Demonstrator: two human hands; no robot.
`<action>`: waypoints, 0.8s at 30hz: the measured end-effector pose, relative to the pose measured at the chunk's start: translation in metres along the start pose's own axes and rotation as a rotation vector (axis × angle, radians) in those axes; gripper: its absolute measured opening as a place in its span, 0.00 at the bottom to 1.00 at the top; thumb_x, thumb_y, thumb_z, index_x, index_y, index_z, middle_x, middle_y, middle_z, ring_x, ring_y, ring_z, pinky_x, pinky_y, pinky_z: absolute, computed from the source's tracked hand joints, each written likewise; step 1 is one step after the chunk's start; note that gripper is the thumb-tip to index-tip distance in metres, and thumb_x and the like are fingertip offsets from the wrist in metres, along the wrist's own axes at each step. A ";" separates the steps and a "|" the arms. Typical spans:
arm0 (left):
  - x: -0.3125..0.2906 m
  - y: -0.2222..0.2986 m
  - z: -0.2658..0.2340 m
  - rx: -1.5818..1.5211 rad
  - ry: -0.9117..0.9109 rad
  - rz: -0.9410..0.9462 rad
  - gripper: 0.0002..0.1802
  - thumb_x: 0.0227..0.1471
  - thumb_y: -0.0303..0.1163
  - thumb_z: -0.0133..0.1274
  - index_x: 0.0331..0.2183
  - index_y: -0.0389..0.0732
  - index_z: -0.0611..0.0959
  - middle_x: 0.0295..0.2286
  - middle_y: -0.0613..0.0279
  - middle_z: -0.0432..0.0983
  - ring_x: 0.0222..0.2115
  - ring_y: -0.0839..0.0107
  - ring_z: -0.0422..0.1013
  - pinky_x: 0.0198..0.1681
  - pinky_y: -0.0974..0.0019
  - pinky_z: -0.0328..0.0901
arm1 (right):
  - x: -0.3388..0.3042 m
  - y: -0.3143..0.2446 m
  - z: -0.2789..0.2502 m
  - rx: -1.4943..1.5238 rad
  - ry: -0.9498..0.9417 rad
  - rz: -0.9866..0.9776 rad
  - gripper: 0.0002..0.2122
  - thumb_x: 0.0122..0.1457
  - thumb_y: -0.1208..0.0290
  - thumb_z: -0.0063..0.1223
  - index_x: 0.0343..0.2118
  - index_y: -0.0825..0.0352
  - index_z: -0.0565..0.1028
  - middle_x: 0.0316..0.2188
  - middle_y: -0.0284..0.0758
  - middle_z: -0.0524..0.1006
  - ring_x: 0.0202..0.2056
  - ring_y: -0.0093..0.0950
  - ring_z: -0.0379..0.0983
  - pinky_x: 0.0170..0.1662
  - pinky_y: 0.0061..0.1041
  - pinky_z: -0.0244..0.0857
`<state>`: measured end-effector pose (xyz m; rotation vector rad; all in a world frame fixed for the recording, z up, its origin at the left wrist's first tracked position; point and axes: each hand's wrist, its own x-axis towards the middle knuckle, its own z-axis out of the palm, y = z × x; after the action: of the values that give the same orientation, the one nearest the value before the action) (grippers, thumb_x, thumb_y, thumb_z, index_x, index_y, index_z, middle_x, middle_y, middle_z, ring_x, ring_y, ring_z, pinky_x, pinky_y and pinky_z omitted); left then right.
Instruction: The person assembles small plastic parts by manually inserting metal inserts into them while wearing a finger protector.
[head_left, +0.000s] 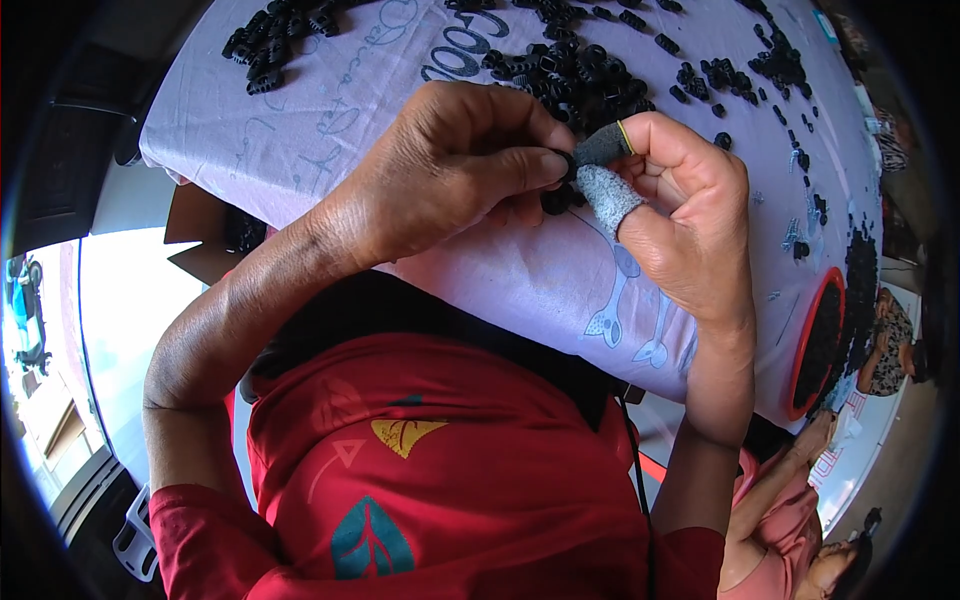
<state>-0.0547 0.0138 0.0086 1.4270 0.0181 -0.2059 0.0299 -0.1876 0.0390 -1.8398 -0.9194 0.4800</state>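
My left hand [440,175] pinches a small black plastic piece [567,166] between thumb and forefinger, above the cloth-covered table. Meeting it from the other side is my right hand [690,215], its thumb and forefinger closed at the same piece. A fuzzy grey cover [612,198] sits on the right thumb, and a dark cover with a yellow edge [606,143] is on the forefinger. Fingertips hide most of the piece, so its exact kind cannot be made out. Just beyond my hands lies a heap of small black ribbed plastic parts [590,85].
More black parts [265,50] are piled at the far left, with others scattered toward the right. A red-rimmed basin [800,350] of dark bits stands at the right edge, beside a co-worker in pink [780,525]. A cardboard box [195,215] is left of the table.
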 end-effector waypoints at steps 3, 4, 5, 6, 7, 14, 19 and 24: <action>0.000 0.003 0.002 -0.005 -0.008 -0.007 0.09 0.61 0.27 0.56 0.42 0.33 0.81 0.29 0.67 0.77 0.26 0.82 0.72 0.32 0.77 0.68 | 0.000 0.002 0.000 0.064 -0.013 0.044 0.08 0.55 0.90 0.48 0.36 0.75 0.75 0.31 0.29 0.76 0.34 0.13 0.73 0.40 0.15 0.69; 0.000 0.002 0.002 -0.006 -0.007 -0.008 0.09 0.61 0.27 0.56 0.42 0.33 0.81 0.29 0.67 0.77 0.26 0.82 0.72 0.32 0.77 0.68 | 0.000 0.002 0.000 0.064 -0.014 0.045 0.08 0.55 0.90 0.48 0.36 0.75 0.75 0.31 0.29 0.76 0.34 0.13 0.73 0.40 0.15 0.69; 0.000 0.001 0.002 0.000 0.001 0.011 0.09 0.61 0.27 0.56 0.42 0.33 0.81 0.29 0.67 0.77 0.26 0.82 0.72 0.32 0.76 0.68 | 0.000 0.001 0.001 0.043 -0.002 0.024 0.08 0.55 0.91 0.48 0.36 0.74 0.75 0.31 0.29 0.76 0.34 0.13 0.73 0.40 0.15 0.69; 0.001 0.000 0.002 0.006 0.009 0.030 0.09 0.61 0.27 0.56 0.42 0.33 0.81 0.29 0.67 0.77 0.27 0.82 0.72 0.32 0.76 0.68 | 0.000 0.001 0.001 0.021 0.011 0.003 0.08 0.55 0.91 0.48 0.36 0.74 0.75 0.31 0.29 0.76 0.34 0.13 0.73 0.40 0.14 0.69; 0.000 -0.001 0.004 0.005 0.010 0.029 0.09 0.61 0.27 0.56 0.42 0.33 0.81 0.29 0.67 0.77 0.27 0.82 0.72 0.32 0.76 0.68 | 0.000 0.001 0.002 0.022 0.010 0.004 0.08 0.55 0.91 0.48 0.36 0.74 0.75 0.31 0.29 0.76 0.34 0.13 0.73 0.40 0.14 0.69; 0.003 -0.005 0.005 0.098 0.055 0.090 0.09 0.61 0.26 0.55 0.42 0.34 0.80 0.29 0.67 0.77 0.26 0.82 0.72 0.31 0.76 0.68 | 0.003 0.003 0.001 0.002 0.017 0.018 0.08 0.55 0.91 0.49 0.36 0.74 0.75 0.31 0.29 0.76 0.34 0.13 0.73 0.39 0.14 0.69; 0.006 0.003 0.003 0.033 0.031 0.022 0.11 0.61 0.28 0.55 0.44 0.34 0.79 0.30 0.66 0.77 0.26 0.82 0.73 0.30 0.76 0.68 | 0.003 0.003 0.000 -0.048 0.070 -0.032 0.08 0.55 0.89 0.51 0.38 0.75 0.75 0.31 0.29 0.76 0.34 0.14 0.73 0.39 0.15 0.69; 0.005 0.008 0.004 0.001 0.060 -0.055 0.13 0.61 0.30 0.55 0.46 0.35 0.79 0.31 0.65 0.78 0.27 0.80 0.75 0.30 0.76 0.70 | 0.000 -0.002 0.004 -0.281 0.159 -0.144 0.11 0.55 0.86 0.55 0.42 0.75 0.76 0.30 0.32 0.78 0.33 0.17 0.74 0.36 0.17 0.70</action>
<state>-0.0493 0.0104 0.0160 1.4341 0.1065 -0.2091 0.0270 -0.1851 0.0388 -2.0120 -1.0416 0.1168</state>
